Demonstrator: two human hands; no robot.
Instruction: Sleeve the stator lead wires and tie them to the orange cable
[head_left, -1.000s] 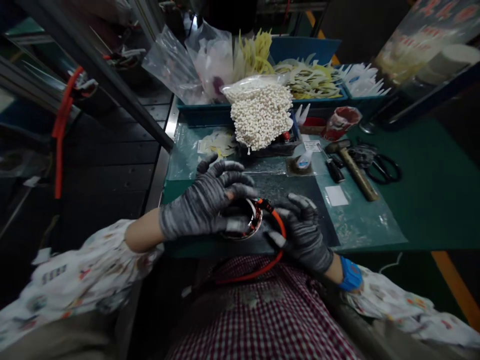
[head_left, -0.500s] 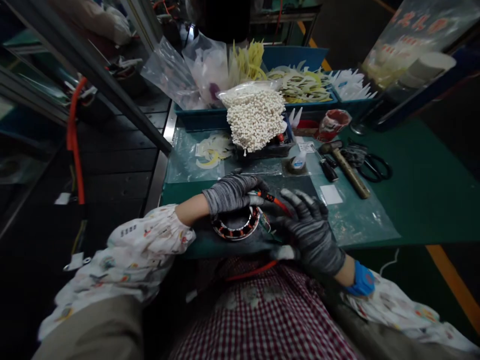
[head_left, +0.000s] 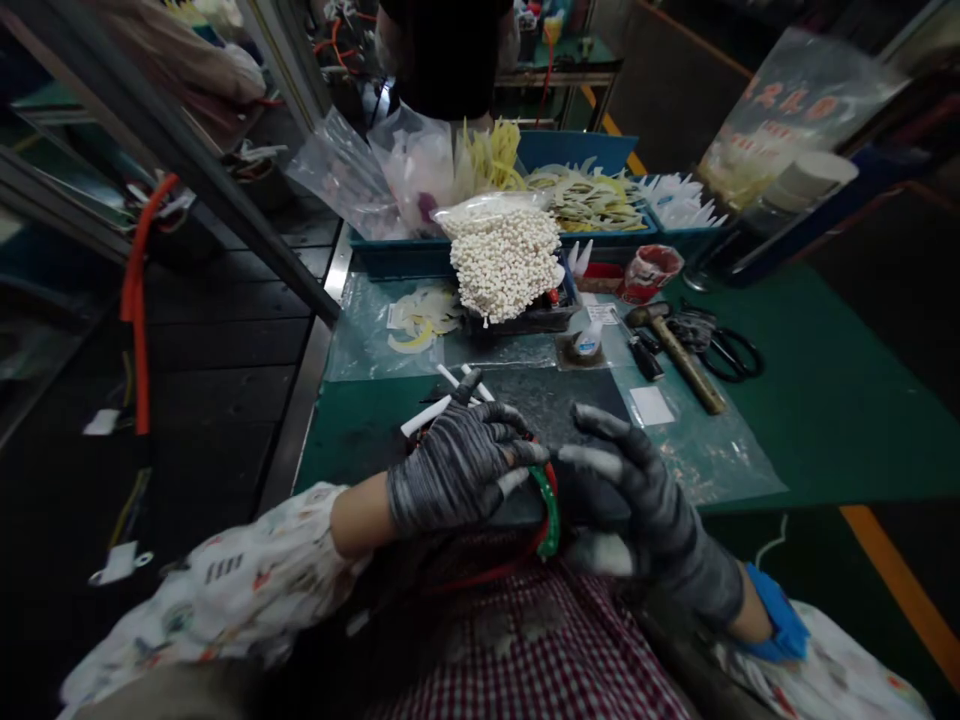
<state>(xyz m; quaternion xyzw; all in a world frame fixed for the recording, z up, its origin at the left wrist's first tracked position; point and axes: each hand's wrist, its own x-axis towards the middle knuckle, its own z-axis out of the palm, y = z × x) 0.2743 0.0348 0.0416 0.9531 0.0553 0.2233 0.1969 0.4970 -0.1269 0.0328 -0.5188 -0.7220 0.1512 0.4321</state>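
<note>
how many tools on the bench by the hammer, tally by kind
wood-handled hammer: 1
black-handled scissors: 1
small black-handled tool, exact kind unclear: 1
total: 3

Probably a wound stator [head_left: 418,438], mostly hidden; green-wrapped orange lead [head_left: 550,510] beside it.

Gray-gloved left hand [head_left: 454,472], right hand [head_left: 645,495], green-wrapped cable [head_left: 549,512] between

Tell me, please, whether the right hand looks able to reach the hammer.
Probably yes: nothing upright stands between the right hand and the hammer; only a flat white card lies along the way.
</note>
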